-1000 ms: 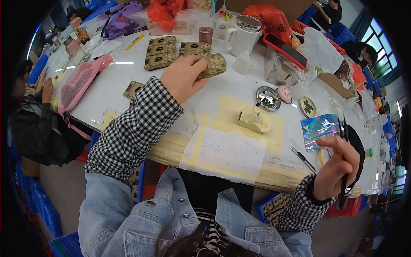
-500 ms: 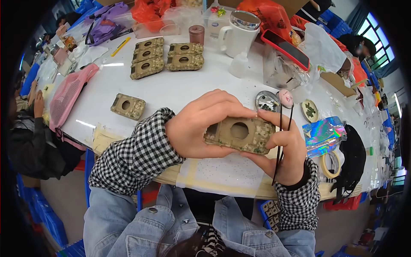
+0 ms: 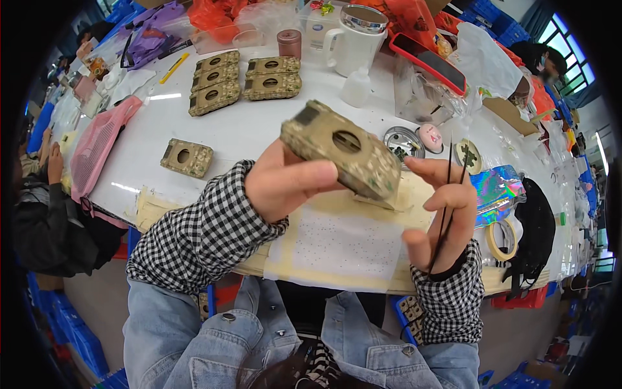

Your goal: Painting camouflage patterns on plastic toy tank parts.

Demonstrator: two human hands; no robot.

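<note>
Camouflage block point(image 3: 340, 154) now raised, left-held

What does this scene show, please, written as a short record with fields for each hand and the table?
left hand: left hand grips a camouflage block with a round hole, raised and tilted
right hand: right hand holds thin black tweezers upright, fingertips near the block's right end
table: white table, taped paper sheet at the near edge
other blocks: one single block at left, a group farther back
also there: white mug, tape roll
</note>
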